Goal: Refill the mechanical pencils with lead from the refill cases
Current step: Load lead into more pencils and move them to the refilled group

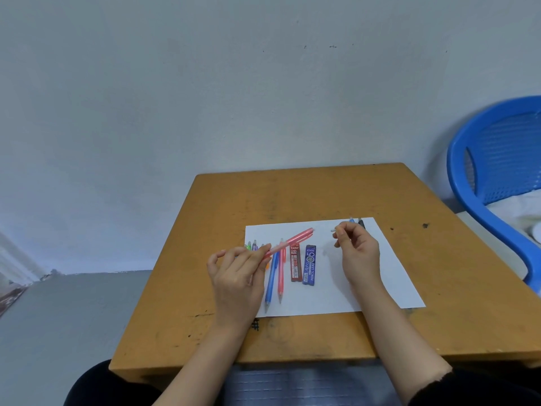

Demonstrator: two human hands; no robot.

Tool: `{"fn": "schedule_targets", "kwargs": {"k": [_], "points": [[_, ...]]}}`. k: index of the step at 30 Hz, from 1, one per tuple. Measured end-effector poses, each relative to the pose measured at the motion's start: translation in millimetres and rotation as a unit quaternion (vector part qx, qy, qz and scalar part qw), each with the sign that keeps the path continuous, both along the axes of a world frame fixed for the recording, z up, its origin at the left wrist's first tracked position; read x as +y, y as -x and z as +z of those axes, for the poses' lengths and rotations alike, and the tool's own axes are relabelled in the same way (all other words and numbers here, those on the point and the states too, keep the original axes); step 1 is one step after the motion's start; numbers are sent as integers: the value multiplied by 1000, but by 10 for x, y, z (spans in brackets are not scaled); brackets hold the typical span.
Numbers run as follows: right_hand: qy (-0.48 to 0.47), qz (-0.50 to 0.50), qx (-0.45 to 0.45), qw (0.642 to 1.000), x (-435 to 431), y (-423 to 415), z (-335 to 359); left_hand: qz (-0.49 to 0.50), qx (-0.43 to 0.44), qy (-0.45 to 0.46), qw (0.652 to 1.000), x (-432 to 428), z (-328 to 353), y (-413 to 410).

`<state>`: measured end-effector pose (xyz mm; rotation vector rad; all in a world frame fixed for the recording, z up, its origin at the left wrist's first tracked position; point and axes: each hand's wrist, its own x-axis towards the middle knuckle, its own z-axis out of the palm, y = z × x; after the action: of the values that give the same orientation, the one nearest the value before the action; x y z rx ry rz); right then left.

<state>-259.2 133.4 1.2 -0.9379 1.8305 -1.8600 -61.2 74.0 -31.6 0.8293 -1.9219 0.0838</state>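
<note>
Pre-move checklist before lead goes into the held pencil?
1. Pencil secured: ok. The left hand grips the pink pencil, lifted off the paper.
2. Pencil's back end open: cannot tell.
3. Right hand free for a case: not ok. It pinches a small white piece.
4. Cases at hand: ok. The red refill case and blue refill case lie side by side between the hands.
5. A case open: cannot tell.
6. Lead size fits pencil: cannot tell.
</note>
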Motion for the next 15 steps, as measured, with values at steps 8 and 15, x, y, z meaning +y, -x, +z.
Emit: {"fn": "schedule_targets", "kwargs": {"k": [8, 15], "points": [[-168, -47, 170, 970, -88, 67, -144, -3, -4, -6, 1000, 3, -2, -4], [-232, -41, 221, 946, -166, 82, -219, -5, -6, -8, 1000, 10, 7, -2]]}}
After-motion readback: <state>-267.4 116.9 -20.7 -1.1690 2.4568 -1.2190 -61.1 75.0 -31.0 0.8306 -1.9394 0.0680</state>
